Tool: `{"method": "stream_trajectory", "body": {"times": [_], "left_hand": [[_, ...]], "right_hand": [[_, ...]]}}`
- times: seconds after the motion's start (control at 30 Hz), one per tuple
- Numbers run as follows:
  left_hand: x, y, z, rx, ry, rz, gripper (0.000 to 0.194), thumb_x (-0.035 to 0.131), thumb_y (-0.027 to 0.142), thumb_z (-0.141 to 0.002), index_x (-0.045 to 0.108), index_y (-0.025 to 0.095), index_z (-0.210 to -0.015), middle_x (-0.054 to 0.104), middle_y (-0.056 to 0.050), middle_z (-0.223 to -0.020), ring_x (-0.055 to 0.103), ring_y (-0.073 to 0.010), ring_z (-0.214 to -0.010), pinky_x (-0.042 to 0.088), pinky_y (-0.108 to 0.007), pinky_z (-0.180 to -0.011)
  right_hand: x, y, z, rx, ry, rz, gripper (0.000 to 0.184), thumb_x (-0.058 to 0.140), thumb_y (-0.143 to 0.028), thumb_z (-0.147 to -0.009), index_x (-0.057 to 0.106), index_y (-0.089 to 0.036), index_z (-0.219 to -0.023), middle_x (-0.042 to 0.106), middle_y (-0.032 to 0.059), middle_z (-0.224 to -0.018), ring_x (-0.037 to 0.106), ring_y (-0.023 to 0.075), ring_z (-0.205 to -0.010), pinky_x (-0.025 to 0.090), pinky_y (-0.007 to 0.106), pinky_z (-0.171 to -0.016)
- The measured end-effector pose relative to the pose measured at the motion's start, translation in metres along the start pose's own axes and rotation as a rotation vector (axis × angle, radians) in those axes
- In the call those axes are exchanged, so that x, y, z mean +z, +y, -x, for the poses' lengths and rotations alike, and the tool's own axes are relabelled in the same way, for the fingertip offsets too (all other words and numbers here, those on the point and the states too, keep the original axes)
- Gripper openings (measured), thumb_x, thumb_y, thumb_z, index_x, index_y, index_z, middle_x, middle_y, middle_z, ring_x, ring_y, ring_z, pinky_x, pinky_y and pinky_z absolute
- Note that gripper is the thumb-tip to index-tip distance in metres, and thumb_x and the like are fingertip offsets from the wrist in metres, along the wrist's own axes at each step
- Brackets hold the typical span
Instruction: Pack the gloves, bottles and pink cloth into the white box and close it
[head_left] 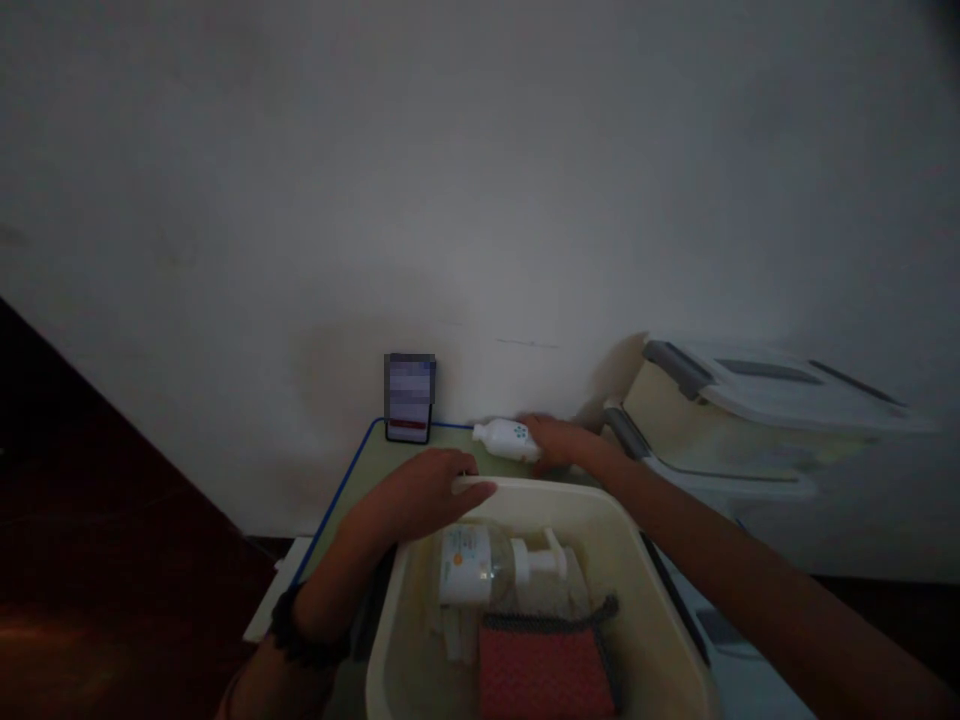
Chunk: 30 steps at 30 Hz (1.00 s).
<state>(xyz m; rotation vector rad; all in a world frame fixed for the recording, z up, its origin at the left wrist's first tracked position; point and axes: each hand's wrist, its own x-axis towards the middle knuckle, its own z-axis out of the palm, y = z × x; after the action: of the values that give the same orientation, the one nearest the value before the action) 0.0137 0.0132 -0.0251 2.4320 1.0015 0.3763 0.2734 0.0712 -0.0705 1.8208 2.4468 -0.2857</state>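
Observation:
My left hand [427,490] grips the far left rim of a cream plastic bin [390,640], its thumb along the rim and its fingers partly hidden behind it. Beyond the bin, my right hand [551,442] is closed round the base of a small white bottle [504,438]. That bottle lies on its side, neck to the left, with small blue-green marks on it. Inside the bin lie a clear pump bottle [465,565] with a white label and a red pouch [544,668] with a dark zip edge.
A phone [409,400] leans upright against the wall at the back of a green tabletop [352,510] with a blue edge. To the right stand stacked storage boxes [697,430] with grey handles. A pale wall rises just behind.

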Motion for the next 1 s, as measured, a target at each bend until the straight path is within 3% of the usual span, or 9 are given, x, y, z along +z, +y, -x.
{"method": "stream_trajectory", "body": {"times": [0.2,0.33,0.47,0.6,0.7,0.83,0.9,1.0], "left_hand": [[0.002,-0.003,0.0,0.014,-0.006,0.008,0.037,0.044,0.045,-0.09,0.066,0.017,-0.084,0.069,-0.006,-0.083,0.062,-0.0204,-0.076,0.042,-0.03,-0.065],[0.002,-0.006,-0.001,0.03,-0.006,0.014,0.036,0.045,0.045,-0.09,0.067,0.017,-0.085,0.07,-0.006,-0.086,0.062,-0.0204,-0.08,0.043,-0.03,-0.069],[0.002,-0.006,-0.003,0.031,-0.007,0.016,0.037,0.045,0.046,-0.09,0.067,0.017,-0.085,0.07,-0.007,-0.088,0.063,-0.0207,-0.083,0.045,-0.03,-0.073],[-0.002,-0.005,-0.002,0.018,-0.013,0.004,0.039,0.043,0.046,-0.091,0.067,0.016,-0.086,0.07,-0.009,-0.089,0.063,-0.0213,-0.084,0.046,-0.031,-0.076],[-0.008,-0.006,0.003,0.002,-0.025,-0.014,0.036,0.044,0.043,-0.089,0.067,0.015,-0.091,0.07,-0.01,-0.093,0.064,-0.022,-0.087,0.047,-0.032,-0.078],[-0.013,-0.01,0.011,-0.003,-0.035,-0.032,0.032,0.041,0.036,-0.09,0.065,0.016,-0.095,0.07,-0.009,-0.097,0.065,-0.0206,-0.09,0.048,-0.031,-0.081],[-0.012,-0.011,0.01,-0.017,-0.006,-0.05,0.033,0.039,0.035,-0.091,0.065,0.015,-0.094,0.07,-0.01,-0.097,0.064,-0.0215,-0.091,0.048,-0.032,-0.082],[-0.008,-0.011,0.002,-0.045,0.05,-0.075,0.033,0.04,0.034,-0.09,0.067,0.015,-0.094,0.07,-0.011,-0.097,0.064,-0.0228,-0.092,0.048,-0.035,-0.084]], "right_hand": [[0.003,0.0,0.004,-0.04,0.009,-0.109,0.032,0.056,-0.031,-0.09,0.055,-0.017,-0.119,0.058,0.0085,-0.119,0.061,0.0213,-0.099,0.052,0.042,-0.081],[-0.002,0.0,0.01,-0.074,0.089,-0.188,0.033,0.056,-0.031,-0.09,0.055,-0.017,-0.119,0.058,0.0085,-0.119,0.061,0.0213,-0.098,0.052,0.042,-0.081],[-0.025,-0.005,0.018,-0.077,0.259,-0.273,0.034,0.056,-0.032,-0.09,0.054,-0.017,-0.12,0.058,0.0085,-0.118,0.061,0.0213,-0.098,0.052,0.042,-0.081],[-0.058,-0.018,0.035,-0.08,0.457,-0.351,0.067,0.074,-0.026,-0.068,0.044,-0.013,-0.127,0.064,0.011,-0.11,0.062,0.0252,-0.095,0.049,0.04,-0.081],[-0.078,-0.028,0.054,-0.096,0.611,-0.419,0.07,0.074,-0.028,-0.064,0.043,-0.017,-0.126,0.063,0.0108,-0.114,0.06,0.0265,-0.101,0.047,0.039,-0.084],[-0.086,-0.037,0.078,-0.099,0.745,-0.52,0.067,0.074,-0.037,-0.064,0.045,-0.017,-0.12,0.065,0.0092,-0.104,0.062,0.0237,-0.09,0.05,0.037,-0.077],[-0.083,-0.041,0.088,-0.06,0.827,-0.67,0.065,0.077,-0.04,-0.06,0.049,-0.018,-0.114,0.066,0.0076,-0.099,0.063,0.024,-0.086,0.051,0.039,-0.074],[-0.071,-0.048,0.099,0.015,0.899,-1.128,0.06,0.083,-0.035,-0.05,0.056,-0.021,-0.101,0.068,0.0052,-0.092,0.064,0.0255,-0.082,0.053,0.043,-0.073]]}}
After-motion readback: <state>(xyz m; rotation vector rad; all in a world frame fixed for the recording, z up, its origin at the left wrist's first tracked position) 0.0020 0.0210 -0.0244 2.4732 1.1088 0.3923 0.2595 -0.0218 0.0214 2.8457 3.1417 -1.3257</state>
